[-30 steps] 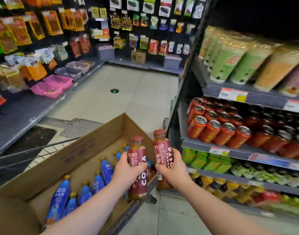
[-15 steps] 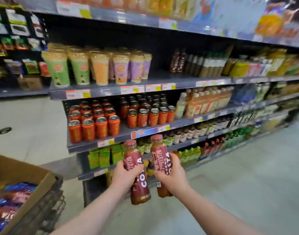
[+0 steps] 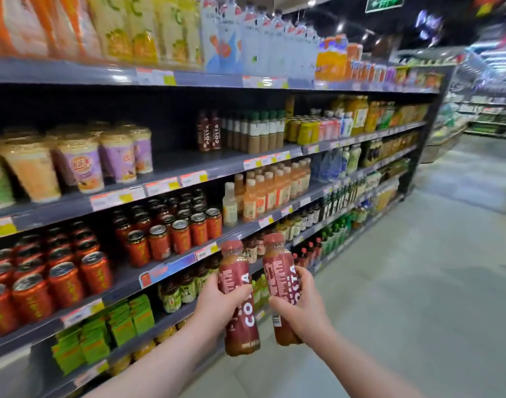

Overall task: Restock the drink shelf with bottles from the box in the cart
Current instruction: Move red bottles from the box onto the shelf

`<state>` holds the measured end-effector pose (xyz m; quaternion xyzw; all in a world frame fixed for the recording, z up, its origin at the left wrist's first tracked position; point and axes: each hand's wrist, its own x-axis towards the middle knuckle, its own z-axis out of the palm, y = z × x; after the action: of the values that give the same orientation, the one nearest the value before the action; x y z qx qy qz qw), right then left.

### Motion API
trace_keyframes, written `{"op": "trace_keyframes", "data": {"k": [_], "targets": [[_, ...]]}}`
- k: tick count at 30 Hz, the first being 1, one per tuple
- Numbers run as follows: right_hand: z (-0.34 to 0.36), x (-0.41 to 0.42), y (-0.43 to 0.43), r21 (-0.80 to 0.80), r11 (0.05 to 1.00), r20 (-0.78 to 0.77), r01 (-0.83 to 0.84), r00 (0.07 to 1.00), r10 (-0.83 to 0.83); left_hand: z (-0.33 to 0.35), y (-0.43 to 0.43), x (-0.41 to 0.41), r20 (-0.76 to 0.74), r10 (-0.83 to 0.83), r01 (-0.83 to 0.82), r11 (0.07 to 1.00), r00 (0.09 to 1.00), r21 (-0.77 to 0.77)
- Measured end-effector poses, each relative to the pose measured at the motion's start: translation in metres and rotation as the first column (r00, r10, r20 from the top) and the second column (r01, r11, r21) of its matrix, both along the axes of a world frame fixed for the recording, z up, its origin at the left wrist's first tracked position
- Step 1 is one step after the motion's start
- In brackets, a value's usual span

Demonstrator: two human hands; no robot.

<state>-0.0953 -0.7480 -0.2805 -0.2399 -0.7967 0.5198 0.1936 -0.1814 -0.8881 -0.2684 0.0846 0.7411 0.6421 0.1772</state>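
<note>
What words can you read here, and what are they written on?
"CO" and part of an "A": bottle in the left hand.
"OSTA": bottle in the right hand.
"COSTA": two dark bottles on the shelf.
Large "C": yellow packs on the top shelf.
Price tags, cans, cups and the green ceiling sign: too blurred to read.

The box has left view; 2 shelved Costa bottles [image 3: 209, 130] now show.
</note>
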Motion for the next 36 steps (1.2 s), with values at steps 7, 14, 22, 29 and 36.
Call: {"op": "trace_keyframes", "data": {"k": [7,14,22,29,36], "targets": [[0.014,-0.062,0.075,0.034,0.998,-0.025,0.056,0.998,-0.056,0.009,0.086,-0.072,-0.019,-0.114,0.116,0.988,0.993,0.104],[0.046,-0.161,0.139,0.104,0.992,-0.061,0.077,0.996,-0.071,0.033,0.151,-0.173,-0.048,-0.209,0.214,0.967,0.977,0.138],[0.073,-0.252,0.167,0.131,0.991,-0.087,0.021,0.996,-0.01,0.052,0.176,-0.263,-0.108,-0.133,0.155,0.96,0.985,0.232],[0.096,-0.345,0.182,0.143,0.985,-0.132,-0.094,0.985,0.113,0.073,0.175,-0.329,-0.162,0.017,0.025,0.968,0.987,0.251],[0.112,-0.448,0.207,0.143,0.95,-0.192,-0.278,0.934,0.302,0.1,0.182,-0.391,-0.298,0.241,-0.162,0.95,0.923,0.266]]}}
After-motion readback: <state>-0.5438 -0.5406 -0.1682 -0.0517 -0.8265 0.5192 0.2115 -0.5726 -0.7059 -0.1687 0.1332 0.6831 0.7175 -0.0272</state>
